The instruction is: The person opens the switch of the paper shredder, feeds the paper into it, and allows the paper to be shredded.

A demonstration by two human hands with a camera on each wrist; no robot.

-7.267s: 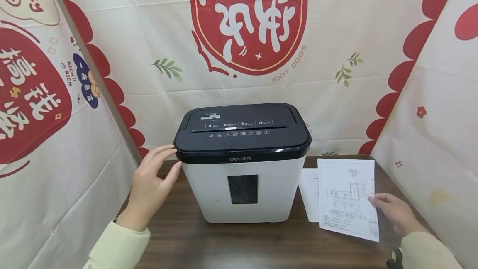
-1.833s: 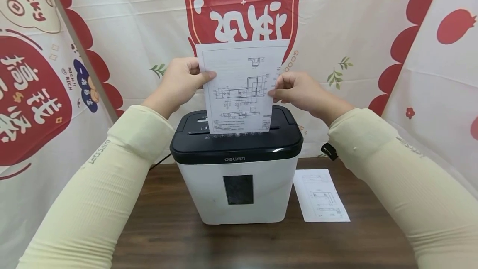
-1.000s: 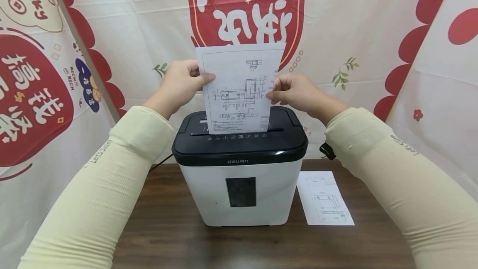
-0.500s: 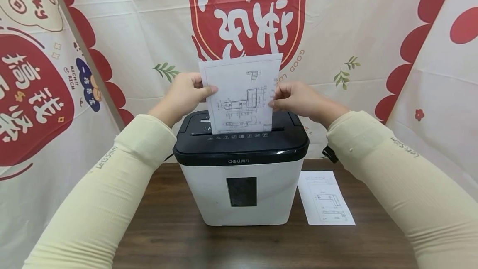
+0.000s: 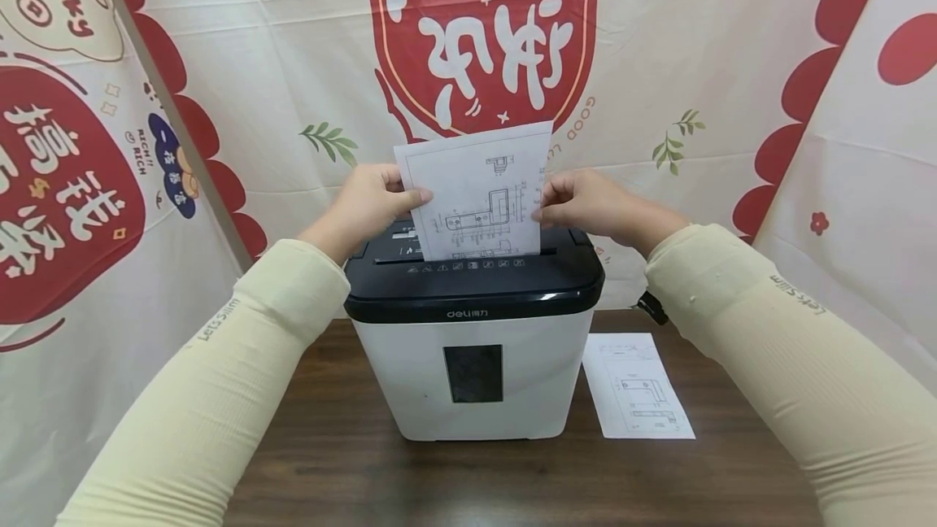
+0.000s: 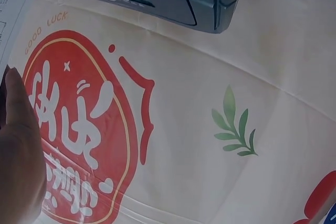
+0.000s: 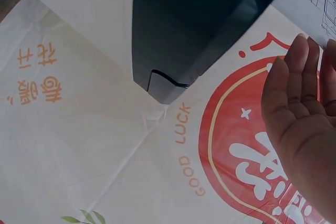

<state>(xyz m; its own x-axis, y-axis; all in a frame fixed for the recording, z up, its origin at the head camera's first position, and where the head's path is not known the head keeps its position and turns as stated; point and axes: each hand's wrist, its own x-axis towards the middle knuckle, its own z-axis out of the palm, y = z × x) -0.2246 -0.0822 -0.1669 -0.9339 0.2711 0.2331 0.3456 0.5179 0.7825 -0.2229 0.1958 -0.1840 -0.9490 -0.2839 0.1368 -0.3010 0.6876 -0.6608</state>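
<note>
A white sheet of paper [image 5: 479, 177] printed with a technical drawing stands upright in the slot of a paper shredder [image 5: 468, 381], its lower part hidden inside. The shredder has a black lid and a white bin with a dark window. My left hand [image 5: 369, 206] pinches the sheet's left edge between thumb and fingers. At its right edge, my right hand [image 5: 596, 206] pinches the same sheet. In the left wrist view the left hand [image 6: 21, 150] shows only in part. The right wrist view has the right hand [image 7: 302, 114] beside a corner of the sheet.
A second printed sheet [image 5: 640, 387] lies flat on the dark wooden table [image 5: 468, 482], right of the shredder. Behind hangs a white cloth backdrop [image 5: 293, 47] with red prints, and similar cloth walls stand at both sides.
Earlier the left hand touched the shredder and the right held a sheet over the table. Both hands then held it at the slot; since then sheet and hands have sunk lower and the sheet has tilted.
</note>
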